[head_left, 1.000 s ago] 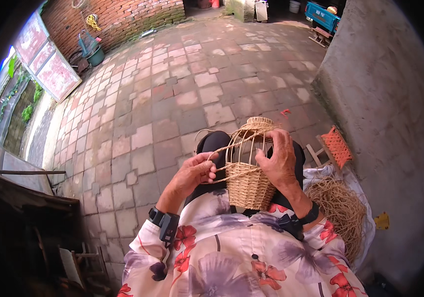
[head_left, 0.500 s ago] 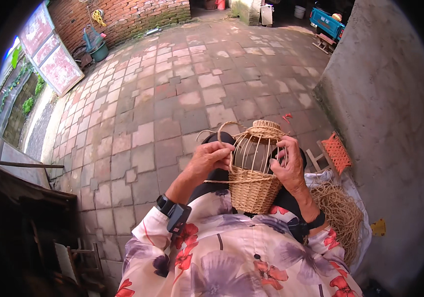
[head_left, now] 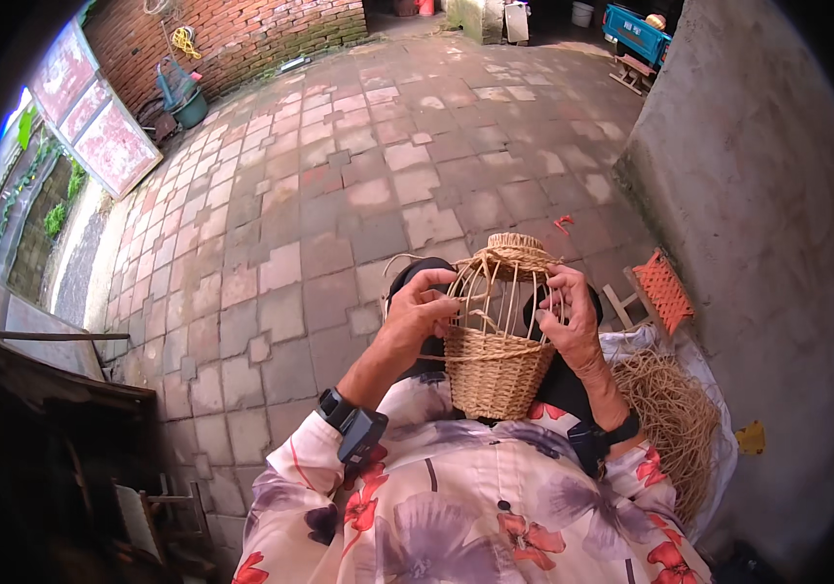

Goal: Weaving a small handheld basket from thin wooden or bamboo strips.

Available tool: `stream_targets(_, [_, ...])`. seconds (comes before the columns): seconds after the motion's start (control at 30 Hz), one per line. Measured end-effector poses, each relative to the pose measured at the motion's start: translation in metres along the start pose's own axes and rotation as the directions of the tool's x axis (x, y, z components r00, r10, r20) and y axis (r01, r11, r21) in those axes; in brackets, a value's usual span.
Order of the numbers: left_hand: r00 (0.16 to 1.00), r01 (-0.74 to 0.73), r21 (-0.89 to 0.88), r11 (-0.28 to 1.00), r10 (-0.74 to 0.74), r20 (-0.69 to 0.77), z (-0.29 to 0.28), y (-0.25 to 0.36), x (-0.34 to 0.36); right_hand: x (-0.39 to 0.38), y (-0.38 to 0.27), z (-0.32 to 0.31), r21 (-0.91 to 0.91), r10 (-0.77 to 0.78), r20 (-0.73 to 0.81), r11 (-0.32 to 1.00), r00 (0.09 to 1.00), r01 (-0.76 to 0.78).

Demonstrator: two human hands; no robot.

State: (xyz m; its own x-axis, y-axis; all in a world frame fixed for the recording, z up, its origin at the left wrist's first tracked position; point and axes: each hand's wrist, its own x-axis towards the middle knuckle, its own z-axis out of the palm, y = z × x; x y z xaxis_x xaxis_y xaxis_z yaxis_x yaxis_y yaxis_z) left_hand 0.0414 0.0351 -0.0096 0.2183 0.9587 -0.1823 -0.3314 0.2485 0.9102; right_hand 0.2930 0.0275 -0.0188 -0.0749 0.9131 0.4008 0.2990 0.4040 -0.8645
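Observation:
A woven straw basket (head_left: 497,375) sits upright in my lap, between my dark-clad knees. Its lower body is tightly woven. Bare upright ribs (head_left: 509,304) rise from it to a narrow woven neck (head_left: 516,243). At the left ribs, my left hand (head_left: 419,313) has thumb and forefinger pinched on a twisted straw cord (head_left: 478,300), part of which shows among the ribs. My right hand (head_left: 574,316) curls its fingers round the right ribs just under the neck. Another length of cord lies across the top edge of the weave on the left.
A white sack (head_left: 723,428) of loose straw cord (head_left: 665,419) lies at my right, beside a small stool with an orange woven seat (head_left: 663,292). A grey wall (head_left: 758,195) stands close on the right. Dark wooden furniture (head_left: 66,409) is at the left. Something small and red (head_left: 563,225) lies on the paving.
The cord that looped up above my left hand has been drawn down and now shows among the ribs. My left hand shifted slightly left; the right still holds the ribs.

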Motion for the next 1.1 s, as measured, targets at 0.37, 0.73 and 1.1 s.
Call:
stream_targets(0.37, [0.888, -0.03, 0.882, 0.47, 0.417, -0.192, -0.041, -0.012, -0.032, 0.003, -0.012, -0.003, -0.182, -0.061, -0.014, 0.982, 0.998, 0.058])
stream_targets(0.73, [0.998, 0.034, 0.047, 0.998, -0.032, -0.055, -0.044, 0.012, -0.01, -0.003, -0.006, -0.01, -0.108, 0.017, -0.044, 0.994, 0.999, -0.022])
stream_targets(1.1, [0.797, -0.487, 0.783, 0.388, 0.563, 0.217, 0.003, -0.018, 0.017, -0.007, 0.002, -0.01, -0.025, 0.045, -0.043, 0.999, 0.998, -0.046])
